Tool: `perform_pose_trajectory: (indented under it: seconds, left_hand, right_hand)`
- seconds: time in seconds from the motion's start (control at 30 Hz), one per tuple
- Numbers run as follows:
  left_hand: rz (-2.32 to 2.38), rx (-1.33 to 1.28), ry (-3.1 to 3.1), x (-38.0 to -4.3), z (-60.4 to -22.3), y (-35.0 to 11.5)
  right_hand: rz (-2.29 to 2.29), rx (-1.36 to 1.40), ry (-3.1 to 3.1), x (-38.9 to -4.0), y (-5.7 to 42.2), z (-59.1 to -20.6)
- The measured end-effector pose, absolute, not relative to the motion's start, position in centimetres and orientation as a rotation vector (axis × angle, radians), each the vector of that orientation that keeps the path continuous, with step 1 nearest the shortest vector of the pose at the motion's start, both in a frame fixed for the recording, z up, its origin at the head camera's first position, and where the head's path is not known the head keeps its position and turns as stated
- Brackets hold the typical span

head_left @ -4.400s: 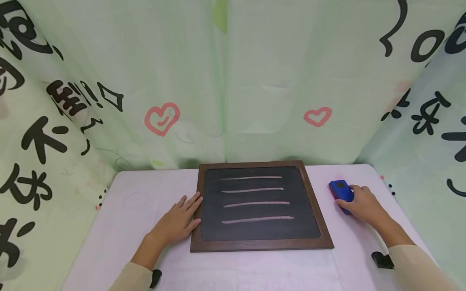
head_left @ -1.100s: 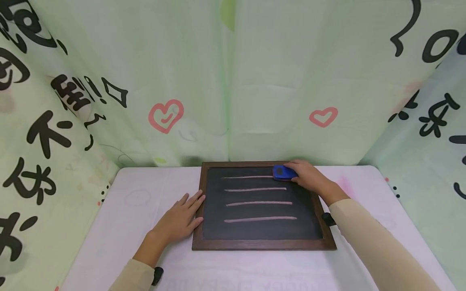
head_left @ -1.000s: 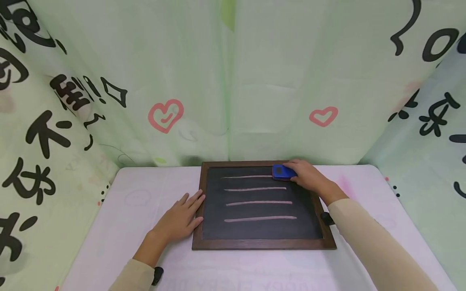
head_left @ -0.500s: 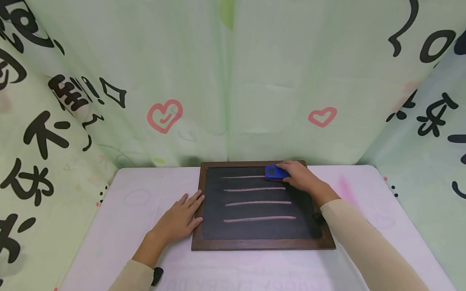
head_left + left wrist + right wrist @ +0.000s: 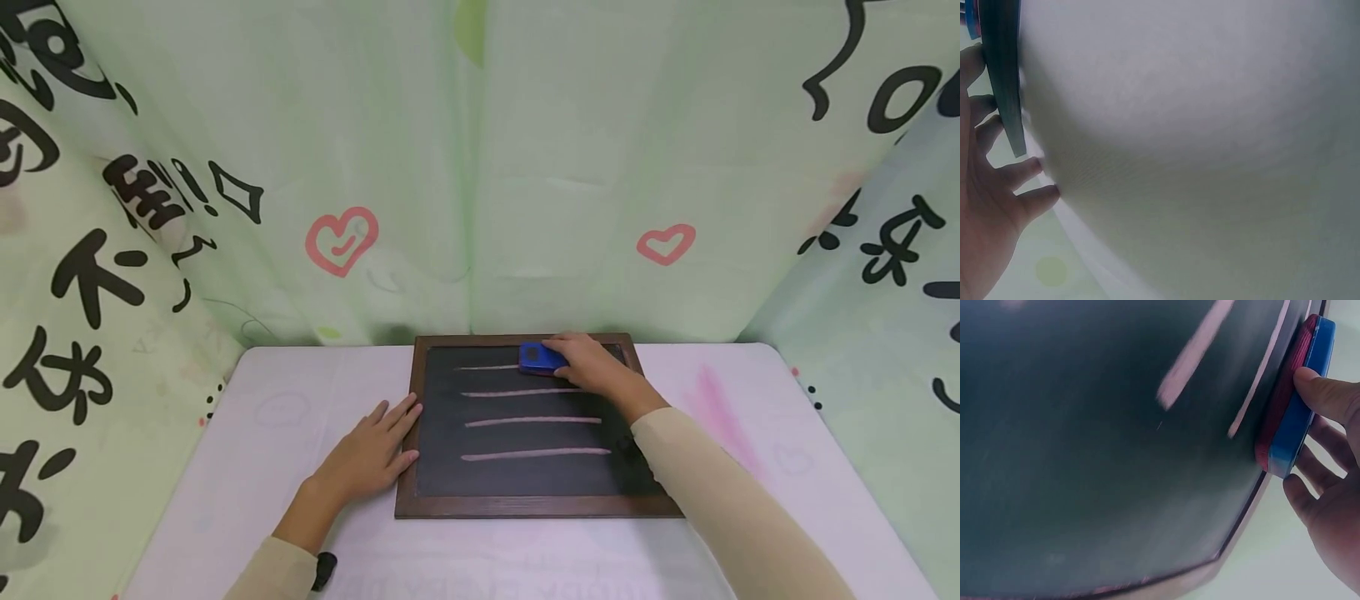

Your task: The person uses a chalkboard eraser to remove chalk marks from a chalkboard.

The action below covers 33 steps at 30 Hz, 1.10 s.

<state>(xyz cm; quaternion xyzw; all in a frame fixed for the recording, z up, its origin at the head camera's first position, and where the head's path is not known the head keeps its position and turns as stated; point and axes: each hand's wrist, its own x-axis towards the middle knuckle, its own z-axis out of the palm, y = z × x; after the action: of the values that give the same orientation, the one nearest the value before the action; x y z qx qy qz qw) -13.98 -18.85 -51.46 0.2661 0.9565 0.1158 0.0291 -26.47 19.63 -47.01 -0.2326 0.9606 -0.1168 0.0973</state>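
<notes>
A small chalkboard in a brown wooden frame lies on the table, with several pink chalk lines drawn across it. My right hand grips a blue chalkboard eraser between thumb and fingers, over the top line near the far edge. In the right wrist view the reddish felt side of the eraser faces the board surface. My left hand rests with straight fingers against the board's left frame; in the left wrist view its fingers spread along the frame's edge and the cloth.
A white cloth covers the table. To the right of the board the cloth carries a pink smear. Pale green curtains with black writing and pink hearts hang behind and on both sides.
My right hand lifted the eraser's grip from the table at the right onto the board, then slid it left along the top line, which is now shorter. My left hand stayed put.
</notes>
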Motion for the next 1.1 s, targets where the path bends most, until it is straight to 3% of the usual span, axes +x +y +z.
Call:
perform_pose_trajectory:
  seconds: [1.1]
  left_hand:
    - [0.323, 0.818, 2.943, -14.1, -51.5, -18.8]
  right_hand:
    - [-0.065, -0.839, 2.822, -27.2, 5.6, -47.5]
